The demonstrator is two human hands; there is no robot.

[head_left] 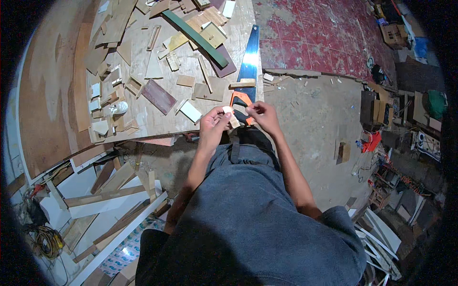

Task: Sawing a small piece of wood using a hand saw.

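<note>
My left hand [213,124] grips a small pale wooden piece [232,118] with a notched-looking edge, held upright at the table's front edge. My right hand [261,117] is just right of it, its fingers curled and pinched; whatever is between them is too small to make out. Behind both hands lies a handsaw [250,55] with a long steel blade and an orange and black handle, pointing away from me along the table's right edge. A short wooden block [242,83] lies across the blade near the handle.
The wooden table [138,126] carries several offcuts, a long green strip [194,38] and a white ribbed object [119,108]. A red-stained panel [315,35] lies beyond at right. Piled boards [105,195] sit low left; clutter [369,140] lines the right side of the floor.
</note>
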